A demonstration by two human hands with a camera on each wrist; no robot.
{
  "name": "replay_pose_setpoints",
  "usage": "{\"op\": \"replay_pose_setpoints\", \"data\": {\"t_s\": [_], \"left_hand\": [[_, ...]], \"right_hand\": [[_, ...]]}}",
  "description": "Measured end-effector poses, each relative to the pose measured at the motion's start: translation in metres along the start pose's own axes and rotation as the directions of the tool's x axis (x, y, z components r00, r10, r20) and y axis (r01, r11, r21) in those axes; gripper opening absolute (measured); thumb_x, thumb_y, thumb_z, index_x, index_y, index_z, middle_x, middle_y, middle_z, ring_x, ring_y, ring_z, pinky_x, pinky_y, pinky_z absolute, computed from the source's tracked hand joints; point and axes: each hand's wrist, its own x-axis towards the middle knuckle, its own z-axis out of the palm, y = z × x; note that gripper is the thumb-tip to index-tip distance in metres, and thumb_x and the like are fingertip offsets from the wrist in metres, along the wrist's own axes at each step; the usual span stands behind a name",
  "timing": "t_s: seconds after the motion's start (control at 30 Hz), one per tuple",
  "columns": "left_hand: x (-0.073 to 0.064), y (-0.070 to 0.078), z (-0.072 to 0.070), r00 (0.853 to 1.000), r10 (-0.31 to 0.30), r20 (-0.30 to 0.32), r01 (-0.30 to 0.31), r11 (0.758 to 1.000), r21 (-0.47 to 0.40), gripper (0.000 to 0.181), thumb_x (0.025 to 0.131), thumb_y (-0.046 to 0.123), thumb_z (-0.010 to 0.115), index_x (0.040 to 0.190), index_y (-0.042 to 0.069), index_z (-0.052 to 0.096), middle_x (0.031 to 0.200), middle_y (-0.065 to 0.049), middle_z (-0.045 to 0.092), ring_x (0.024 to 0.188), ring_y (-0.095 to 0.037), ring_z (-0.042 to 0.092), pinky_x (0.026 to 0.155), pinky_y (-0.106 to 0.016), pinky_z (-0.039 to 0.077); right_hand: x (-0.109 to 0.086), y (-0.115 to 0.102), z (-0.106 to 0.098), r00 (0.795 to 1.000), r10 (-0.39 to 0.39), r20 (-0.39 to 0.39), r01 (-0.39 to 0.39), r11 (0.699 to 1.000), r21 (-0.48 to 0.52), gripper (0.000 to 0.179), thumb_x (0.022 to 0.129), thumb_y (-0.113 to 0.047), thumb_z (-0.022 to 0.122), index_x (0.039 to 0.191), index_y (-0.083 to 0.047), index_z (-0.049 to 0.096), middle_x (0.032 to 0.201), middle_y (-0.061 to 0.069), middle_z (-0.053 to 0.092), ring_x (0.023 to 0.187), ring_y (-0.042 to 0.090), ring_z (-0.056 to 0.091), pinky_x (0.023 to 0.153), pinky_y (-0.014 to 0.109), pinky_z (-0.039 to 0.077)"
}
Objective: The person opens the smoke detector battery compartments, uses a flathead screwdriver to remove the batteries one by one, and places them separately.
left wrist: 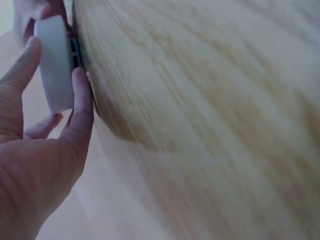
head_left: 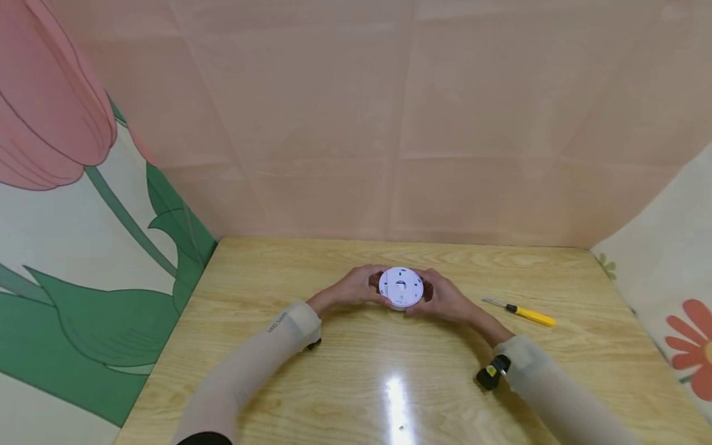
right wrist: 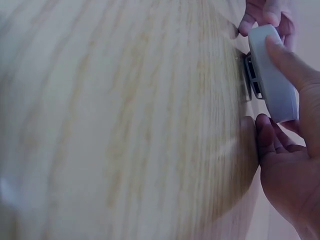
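Two hands (head_left: 358,285) (head_left: 447,298) grip a white disc (head_left: 401,289) — from opposite sides.

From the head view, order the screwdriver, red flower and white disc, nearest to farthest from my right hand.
1. White disc: held by your right hand.
2. Screwdriver: to that hand's right.
3. Red flower: farthest right.

- Left hand (left wrist: 42,165) grips the near end of a white device (left wrist: 55,70)
- Right hand (left wrist: 40,9) at its far end
- Dark-slotted side (left wrist: 75,52) faces the wooden desk (left wrist: 210,125)
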Motion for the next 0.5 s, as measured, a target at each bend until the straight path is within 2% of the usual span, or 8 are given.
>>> {"op": "replay_pose_setpoints", "data": {"t_s": [0.1,0.23,0.3,0.37,0.5], "left_hand": [[-0.001,-0.001,0.001,1.0,-0.026,-0.014,0.026,1.0,-0.008,0.084,0.075,0.027,0.085,0.147,0.013,0.044,0.13,0.001,0.06,0.109,-0.011,0.062,0.096,-0.028,0.049],[-0.001,-0.001,0.002,0.997,-0.066,-0.036,0.065,0.998,-0.026,0.079,0.08,0.033,0.082,0.147,0.015,0.044,0.129,0.003,0.061,0.113,-0.011,0.06,0.097,-0.028,0.048],[0.0,0.0,0.004,0.993,-0.103,-0.052,0.099,0.992,-0.075,0.074,0.082,0.036,0.079,0.146,0.016,0.046,0.127,0.003,0.061,0.114,-0.012,0.059,0.092,-0.029,0.051],[0.002,0.001,0.007,0.987,-0.144,-0.065,0.133,0.979,-0.155,0.067,0.086,0.034,0.076,0.144,0.015,0.048,0.125,0.001,0.062,0.113,-0.013,0.059,0.086,-0.031,0.055],[0.006,0.002,0.013,0.975,-0.201,-0.091,0.171,0.95,-0.261,0.057,0.091,0.028,0.07,0.142,0.013,0.05,0.125,-0.003,0.062,0.11,-0.015,0.06,0.075,-0.034,0.059]], "right_hand": [[-0.001,-0.009,-0.002,1.0,0.012,0.018,-0.013,0.998,0.058,0.088,0.07,-0.028,0.089,0.144,-0.008,0.047,0.125,0.008,0.059,0.104,0.025,0.055,0.087,0.038,0.046],[-0.004,-0.026,-0.007,0.997,0.078,0.031,-0.081,0.989,0.12,0.082,0.078,-0.02,0.084,0.145,0.001,0.041,0.118,0.017,0.062,0.097,0.031,0.059,0.078,0.035,0.051],[-0.005,-0.024,-0.007,0.994,0.106,0.014,-0.107,0.987,0.117,0.078,0.082,-0.023,0.08,0.145,0.002,0.041,0.115,0.016,0.063,0.096,0.029,0.06,0.077,0.031,0.051],[-0.005,-0.018,-0.005,0.99,0.144,-0.011,-0.141,0.983,0.114,0.072,0.086,-0.03,0.076,0.145,-0.003,0.044,0.113,0.013,0.064,0.096,0.026,0.061,0.078,0.03,0.051],[-0.003,-0.004,-0.001,0.98,0.192,-0.049,-0.184,0.974,0.13,0.064,0.087,-0.042,0.073,0.14,-0.011,0.052,0.113,0.007,0.066,0.097,0.021,0.062,0.079,0.029,0.052]]}}
